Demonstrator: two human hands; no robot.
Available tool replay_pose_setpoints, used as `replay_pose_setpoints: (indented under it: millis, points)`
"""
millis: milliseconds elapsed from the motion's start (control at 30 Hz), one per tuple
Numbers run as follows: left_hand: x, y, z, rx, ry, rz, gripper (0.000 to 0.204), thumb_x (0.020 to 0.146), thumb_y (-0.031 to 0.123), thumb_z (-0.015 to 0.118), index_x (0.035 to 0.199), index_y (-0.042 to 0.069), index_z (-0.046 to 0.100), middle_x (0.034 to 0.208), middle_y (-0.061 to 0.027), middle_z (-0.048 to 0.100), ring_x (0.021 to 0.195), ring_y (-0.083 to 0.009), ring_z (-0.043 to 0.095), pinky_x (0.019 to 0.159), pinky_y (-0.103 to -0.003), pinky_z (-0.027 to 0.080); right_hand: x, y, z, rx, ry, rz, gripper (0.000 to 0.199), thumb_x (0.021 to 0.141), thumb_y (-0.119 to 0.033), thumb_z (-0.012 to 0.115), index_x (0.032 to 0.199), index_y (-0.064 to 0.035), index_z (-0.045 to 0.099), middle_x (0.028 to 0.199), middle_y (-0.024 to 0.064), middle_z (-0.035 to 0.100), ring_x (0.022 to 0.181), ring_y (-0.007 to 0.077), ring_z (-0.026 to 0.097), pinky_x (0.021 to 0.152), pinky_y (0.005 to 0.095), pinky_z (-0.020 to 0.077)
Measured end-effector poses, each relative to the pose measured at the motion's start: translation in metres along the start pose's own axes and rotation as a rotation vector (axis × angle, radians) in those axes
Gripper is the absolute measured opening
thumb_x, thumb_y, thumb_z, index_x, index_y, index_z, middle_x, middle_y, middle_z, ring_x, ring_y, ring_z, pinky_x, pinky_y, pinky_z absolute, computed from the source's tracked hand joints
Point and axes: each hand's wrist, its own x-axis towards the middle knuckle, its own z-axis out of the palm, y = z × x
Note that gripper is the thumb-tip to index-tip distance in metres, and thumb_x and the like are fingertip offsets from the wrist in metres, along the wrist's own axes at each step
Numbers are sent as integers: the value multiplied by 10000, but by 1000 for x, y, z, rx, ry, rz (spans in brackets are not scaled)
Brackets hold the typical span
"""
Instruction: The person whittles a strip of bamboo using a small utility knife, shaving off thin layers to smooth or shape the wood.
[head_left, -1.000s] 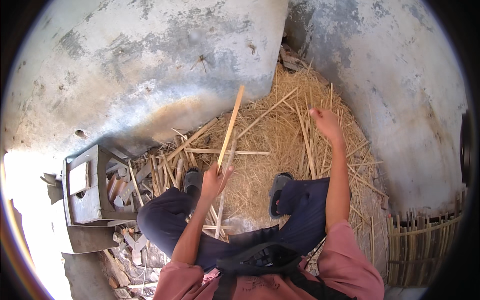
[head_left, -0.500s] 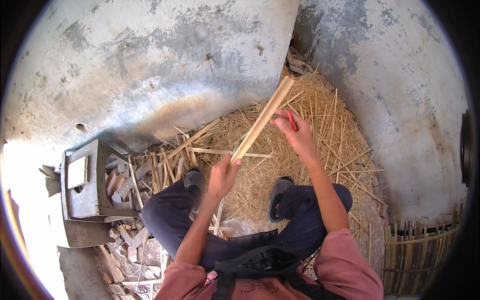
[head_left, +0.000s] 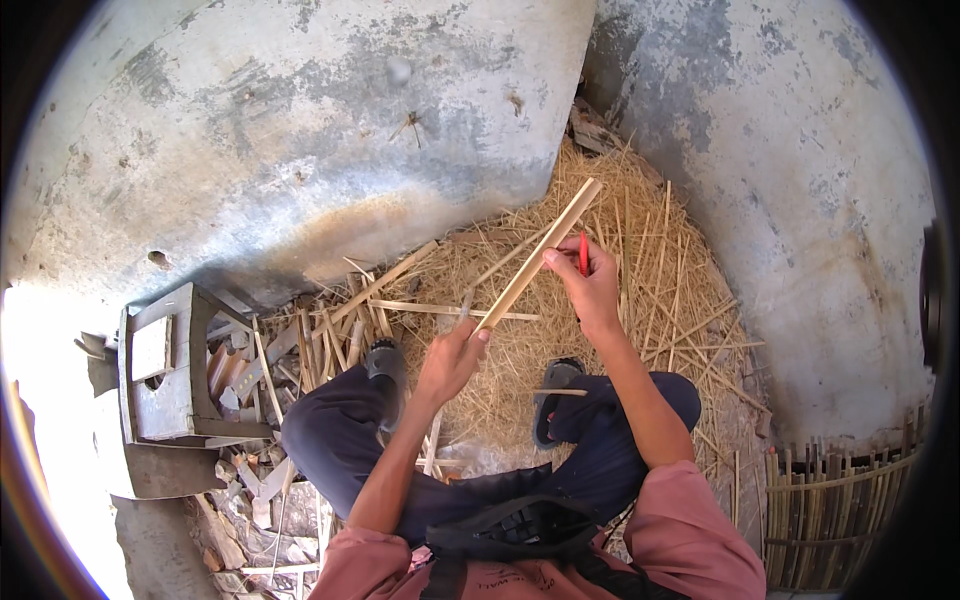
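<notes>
My left hand [head_left: 452, 357] grips the lower end of a long pale bamboo strip [head_left: 540, 252] that slants up to the right. A thin metal blade [head_left: 463, 305] also sticks up from that hand. My right hand [head_left: 587, 282] touches the strip near its middle and holds a small red pen-like tool [head_left: 583, 253] upright. Both hands are raised over my knees, above a heap of straw-like shavings [head_left: 610, 300]. My feet in dark sandals [head_left: 385, 358] rest on the shavings.
A small grey wooden stool [head_left: 160, 365] stands at the left beside cut bamboo scraps [head_left: 300, 350]. Grey concrete walls [head_left: 300, 130] enclose the corner. A woven bamboo panel [head_left: 835, 510] lies at the lower right.
My right hand came back from the shavings to the strip with the red tool. The strip has tilted further to the right.
</notes>
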Motion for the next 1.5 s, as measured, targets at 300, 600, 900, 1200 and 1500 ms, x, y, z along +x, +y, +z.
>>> replay_pose_setpoints:
  millis: [300,600,900,1200,1500]
  points:
    - [-1,2,-4,-10,9,59,332,1112,343,593,1168,24,666,865,-166,763,849,-286,780,791,-416,574,3,-2,-6,-22,100,-74,231,970,-180,807,1090,11,756,959,86,768,894,154,737,822,309,588]
    - [-1,-5,-28,49,156,152,569,1177,452,349,1325,-4,654,1146,-217,768,1125,-378,735,991,-457,543,37,-22,-103,167,500,-114,237,959,-238,828,1070,-50,736,880,35,713,509,25,431,461,205,318]
    - [-8,-15,-31,132,-9,210,460,1140,424,498,1190,11,694,834,-216,694,805,-389,701,776,-472,523,44,-25,-144,152,742,-198,276,938,-239,847,1106,-61,718,912,38,710,499,19,394,451,211,286]
    - [-10,-6,-31,163,-199,148,425,1116,400,602,1107,-19,672,766,-131,629,682,-193,586,656,-398,497,45,-26,-169,224,713,-147,429,980,-300,808,1286,-27,682,1020,72,701,551,30,386,476,219,302]
    - [-8,-12,-30,-103,28,79,500,1141,479,516,1149,-5,642,699,-98,536,645,-179,520,637,-372,472,38,-32,-139,287,609,-72,424,1087,-304,623,1420,-42,617,1055,18,639,548,42,391,484,219,319]
